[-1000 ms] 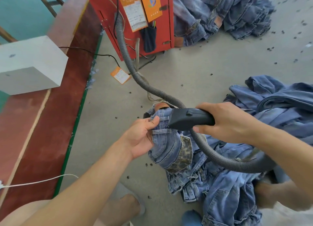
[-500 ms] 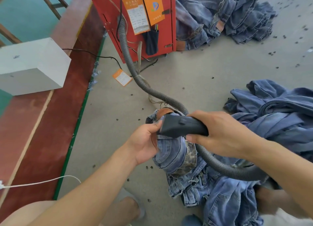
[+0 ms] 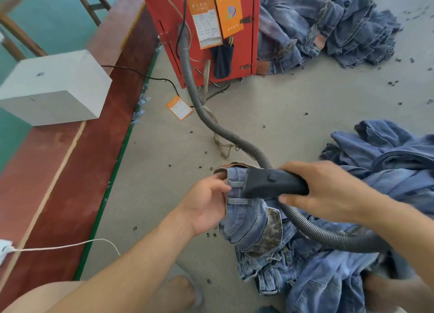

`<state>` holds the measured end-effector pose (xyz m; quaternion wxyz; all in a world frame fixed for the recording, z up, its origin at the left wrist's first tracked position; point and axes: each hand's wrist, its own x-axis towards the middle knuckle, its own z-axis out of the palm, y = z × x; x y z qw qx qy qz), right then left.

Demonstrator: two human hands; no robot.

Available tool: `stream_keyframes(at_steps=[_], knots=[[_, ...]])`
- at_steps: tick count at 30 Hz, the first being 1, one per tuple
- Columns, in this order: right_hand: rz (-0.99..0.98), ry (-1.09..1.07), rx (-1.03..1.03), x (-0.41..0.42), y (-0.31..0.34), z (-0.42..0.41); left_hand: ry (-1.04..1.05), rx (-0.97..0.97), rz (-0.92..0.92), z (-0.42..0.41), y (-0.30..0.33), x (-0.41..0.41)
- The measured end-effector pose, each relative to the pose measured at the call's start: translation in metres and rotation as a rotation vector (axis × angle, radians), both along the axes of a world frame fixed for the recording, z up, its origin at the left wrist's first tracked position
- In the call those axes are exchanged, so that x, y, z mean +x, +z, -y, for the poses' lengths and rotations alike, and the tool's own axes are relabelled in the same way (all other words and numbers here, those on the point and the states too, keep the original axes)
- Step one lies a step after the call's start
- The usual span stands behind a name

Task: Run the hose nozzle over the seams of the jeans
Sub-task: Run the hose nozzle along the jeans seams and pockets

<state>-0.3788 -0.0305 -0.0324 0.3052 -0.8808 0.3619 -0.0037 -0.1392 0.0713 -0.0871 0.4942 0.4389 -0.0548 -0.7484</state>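
Up close, my right hand (image 3: 328,195) wraps around the black hose nozzle (image 3: 273,183), fingers curled over its top and thumb beneath, and presses its blunt mouth against the belt loop on the waistband of the jeans (image 3: 246,216). My left hand (image 3: 206,204) pinches the waistband edge just left of the nozzle, holding the denim bunched upward. Behind my right grip the grey corrugated hose (image 3: 211,122) loops under my forearm, then runs away across the concrete floor (image 3: 305,101) to a red cabinet (image 3: 206,19) hung with orange tags. Below my hands the jeans trail into a denim heap (image 3: 387,172); more denim (image 3: 328,24) lies beyond the cabinet.
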Motion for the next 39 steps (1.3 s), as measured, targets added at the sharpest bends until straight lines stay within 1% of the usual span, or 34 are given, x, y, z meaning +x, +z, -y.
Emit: stream_keyframes(at_steps=[2,4,7,9,10,13,16,19,22,24,25,26,28,31,34,35,37,39], knots=[[0.037,0.017,-0.06,0.011,-0.005,-0.013,0.015,0.008,-0.092,0.0,0.0,0.001],[0.11,0.024,-0.059,0.017,-0.005,-0.019,0.027,0.083,-0.089,0.002,-0.001,0.003],[0.175,0.004,-0.029,0.015,0.004,-0.015,-0.056,0.216,0.092,0.004,-0.002,0.004],[0.209,-0.078,-0.02,0.007,0.012,-0.005,-0.098,0.29,0.221,0.001,-0.002,-0.001],[0.212,-0.133,-0.011,0.002,0.015,0.001,-0.088,0.333,0.247,-0.001,-0.004,-0.003],[0.125,-0.25,0.021,-0.013,0.013,0.024,-0.034,0.375,0.285,-0.004,-0.013,0.0],[0.062,-0.307,0.137,-0.022,0.0,0.033,0.067,0.361,0.282,-0.002,-0.023,0.007],[0.006,-0.275,0.295,-0.018,-0.015,0.025,0.109,0.416,0.293,-0.003,-0.028,0.01],[-0.022,-0.225,0.322,-0.009,-0.03,0.016,0.138,0.407,0.292,0.0,-0.032,0.01],[-0.035,-0.217,0.289,-0.007,-0.035,0.013,0.088,0.406,0.377,0.003,-0.028,0.005],[-0.039,-0.215,0.278,-0.007,-0.036,0.012,0.042,0.421,0.455,0.003,-0.032,0.003],[-0.042,-0.214,0.268,-0.007,-0.035,0.012,-0.015,0.451,0.552,0.002,-0.037,0.001],[-0.047,-0.211,0.253,-0.008,-0.032,0.013,-0.054,0.501,0.766,0.0,-0.049,-0.005],[-0.045,-0.204,0.244,-0.008,-0.026,0.014,-0.036,0.538,0.872,0.001,-0.06,-0.003],[-0.035,-0.226,0.232,-0.009,-0.024,0.017,0.011,0.548,1.029,0.004,-0.064,0.012],[-0.035,-0.232,0.222,-0.009,-0.024,0.018,0.006,0.562,1.11,0.002,-0.066,0.016],[-0.031,-0.238,0.21,-0.01,-0.023,0.018,-0.077,0.554,1.344,-0.007,-0.07,0.024],[-0.02,-0.235,0.215,-0.01,-0.024,0.017,-0.207,0.46,1.583,-0.014,-0.078,0.029]])
